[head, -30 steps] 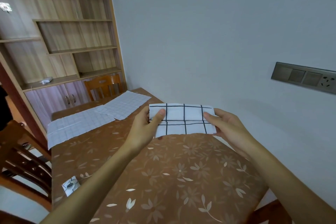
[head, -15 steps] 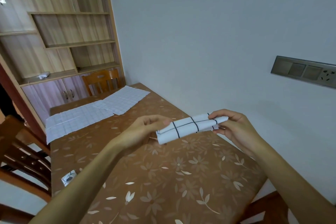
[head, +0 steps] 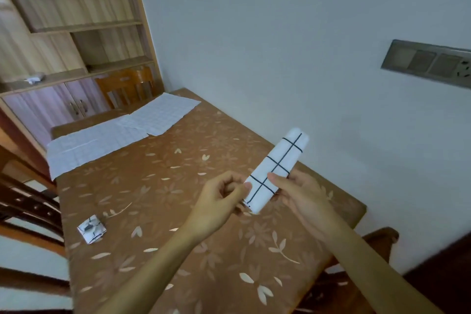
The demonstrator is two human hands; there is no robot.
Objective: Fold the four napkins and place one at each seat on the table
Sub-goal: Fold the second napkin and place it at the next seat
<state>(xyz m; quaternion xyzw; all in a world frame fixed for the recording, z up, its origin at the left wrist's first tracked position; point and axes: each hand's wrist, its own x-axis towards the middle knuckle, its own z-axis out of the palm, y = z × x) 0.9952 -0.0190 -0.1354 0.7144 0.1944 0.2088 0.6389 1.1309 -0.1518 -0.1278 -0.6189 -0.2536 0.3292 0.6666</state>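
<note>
So the left hand [head: 224, 196] and right hand [head: 300, 194] both pinch a folded napkin [head: 276, 171] mid-frame, over the brown floral counter [head: 158, 211]. Two flat napkins [head: 163, 113] lie upper left near the shelves [head: 76, 20].

We work from a single wide-angle view worn on the head. It faces forward and down along the table [head: 158, 211], toward the far corner where the white wall [head: 280, 46] meets the wooden shelf unit [head: 76, 20]. The left hand [head: 216, 201] and right hand [head: 303, 196], holding the folded napkin [head: 280, 160], sit nearest the lens, just below centre.
</note>
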